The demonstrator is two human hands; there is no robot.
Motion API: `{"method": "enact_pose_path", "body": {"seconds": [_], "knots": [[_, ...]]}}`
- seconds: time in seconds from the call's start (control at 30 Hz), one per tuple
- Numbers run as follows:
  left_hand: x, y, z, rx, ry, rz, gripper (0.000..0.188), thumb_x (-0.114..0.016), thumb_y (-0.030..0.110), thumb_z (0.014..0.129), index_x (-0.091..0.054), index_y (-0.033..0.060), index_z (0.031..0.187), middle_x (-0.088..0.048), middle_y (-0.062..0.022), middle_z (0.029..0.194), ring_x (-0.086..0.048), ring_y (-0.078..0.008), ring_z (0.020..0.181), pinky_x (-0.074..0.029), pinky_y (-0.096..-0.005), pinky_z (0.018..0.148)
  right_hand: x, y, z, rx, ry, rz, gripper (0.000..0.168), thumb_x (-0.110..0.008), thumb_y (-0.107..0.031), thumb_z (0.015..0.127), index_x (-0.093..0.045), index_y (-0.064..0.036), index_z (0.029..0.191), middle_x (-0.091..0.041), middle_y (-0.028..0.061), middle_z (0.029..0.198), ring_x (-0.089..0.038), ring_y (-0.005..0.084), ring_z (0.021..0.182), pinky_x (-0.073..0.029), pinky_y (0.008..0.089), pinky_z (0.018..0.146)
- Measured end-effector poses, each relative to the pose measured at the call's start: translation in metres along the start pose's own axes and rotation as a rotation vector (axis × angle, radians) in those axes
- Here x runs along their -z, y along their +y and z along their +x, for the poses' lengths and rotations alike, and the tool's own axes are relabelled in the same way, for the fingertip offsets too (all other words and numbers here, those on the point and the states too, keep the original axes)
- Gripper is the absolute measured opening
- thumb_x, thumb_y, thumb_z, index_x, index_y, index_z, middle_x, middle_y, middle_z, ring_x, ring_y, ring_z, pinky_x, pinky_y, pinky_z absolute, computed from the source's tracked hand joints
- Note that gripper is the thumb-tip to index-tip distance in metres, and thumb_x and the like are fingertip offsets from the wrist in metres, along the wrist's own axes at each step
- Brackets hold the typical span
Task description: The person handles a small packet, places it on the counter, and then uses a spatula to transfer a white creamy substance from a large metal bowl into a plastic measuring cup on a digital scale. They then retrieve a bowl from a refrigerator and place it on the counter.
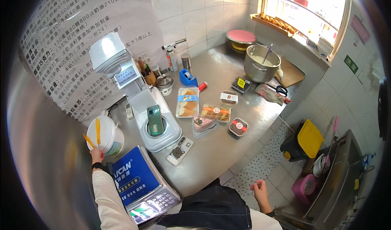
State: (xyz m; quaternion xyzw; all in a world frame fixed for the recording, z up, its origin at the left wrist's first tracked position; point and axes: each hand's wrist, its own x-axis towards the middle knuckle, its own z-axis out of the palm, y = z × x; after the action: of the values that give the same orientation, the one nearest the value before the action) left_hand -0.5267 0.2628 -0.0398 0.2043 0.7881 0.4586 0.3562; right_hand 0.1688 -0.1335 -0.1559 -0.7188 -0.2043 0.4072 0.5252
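My left hand [97,155] reaches to the near edge of a white lidded plastic bucket [117,138]. Two yellow-handled tools [97,129] lie on the lid, their near ends meeting at my fingers; whether I grip them is unclear. Beside that forearm stands a blue-topped electronic scale [137,175]. My right hand [259,189] hangs over the floor by the dark apron [213,202], fingers bent, with no object visible in it. On the steel table [204,156] a green phone [155,120] rests on the white mixer's base [171,138], and another phone [180,150] lies beside it.
Packaged pastries [187,103], a boxed cake slice [204,123], a blue tape dispenser [187,77] and a torch [171,57] stand mid-table. Farther right are a steel pot [259,72], scissors [279,90] and a cloth [268,94]. A yellow-lidded bin [310,138] stands on the floor.
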Motion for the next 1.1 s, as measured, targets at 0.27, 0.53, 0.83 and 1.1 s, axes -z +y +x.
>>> {"method": "enact_pose_path", "body": {"seconds": [0.27, 0.53, 0.83, 1.1], "knots": [[0.008, 0.027, -0.078, -0.191, 0.108, 0.483, 0.056, -0.045, 0.043, 0.087, -0.036, 0.0056, 0.127, -0.06, -0.011, 0.083, -0.058, -0.0193, 0.059, -0.045, -0.03, 0.046, -0.037, -0.04, 0.024, 0.141, -0.39, -0.432, 0.025, -0.053, -0.01, 0.088, -0.045, -0.003, 0.111, -0.06, 0.0093, 0.099, -0.06, 0.0151, 0.087, -0.048, 0.0277, 0.074], [-0.018, -0.008, -0.318, -0.599, -0.484, 0.153, 0.024, -0.037, 0.019, 0.097, -0.053, 0.0019, 0.105, -0.064, -0.0109, 0.078, -0.058, -0.0125, 0.061, -0.046, -0.0232, 0.058, -0.096, -0.093, 0.027, -0.08, -1.537, -0.491, 0.063, -0.049, -0.042, 0.091, -0.024, -0.014, 0.142, -0.024, 0.0123, 0.146, -0.02, 0.0238, 0.135, -0.019, 0.0346, 0.109], [-0.022, -0.151, -0.422, -0.074, -0.546, -0.229, 0.022, -0.034, 0.009, 0.092, -0.053, 0.0024, 0.103, -0.061, -0.01, 0.065, -0.057, -0.0141, 0.055, -0.046, -0.0237, 0.055, -0.126, -0.103, 0.014, -0.254, -1.851, -0.532, 0.053, -0.046, -0.037, 0.094, -0.029, -0.02, 0.141, -0.028, 0.0079, 0.145, -0.026, 0.0212, 0.133, -0.02, 0.0329, 0.108], [-0.013, -0.195, -0.413, -0.019, -0.406, -0.313, 0.018, -0.04, 0.013, 0.091, -0.055, 0.0042, 0.097, -0.054, -0.0041, 0.062, -0.049, -0.0101, 0.053, -0.04, -0.0217, 0.052, -0.076, -0.088, -0.006, -0.288, -1.571, -0.574, 0.05, -0.048, -0.04, 0.092, -0.041, -0.015, 0.135, -0.041, 0.0096, 0.137, -0.035, 0.0201, 0.127, -0.026, 0.0303, 0.105]]}}
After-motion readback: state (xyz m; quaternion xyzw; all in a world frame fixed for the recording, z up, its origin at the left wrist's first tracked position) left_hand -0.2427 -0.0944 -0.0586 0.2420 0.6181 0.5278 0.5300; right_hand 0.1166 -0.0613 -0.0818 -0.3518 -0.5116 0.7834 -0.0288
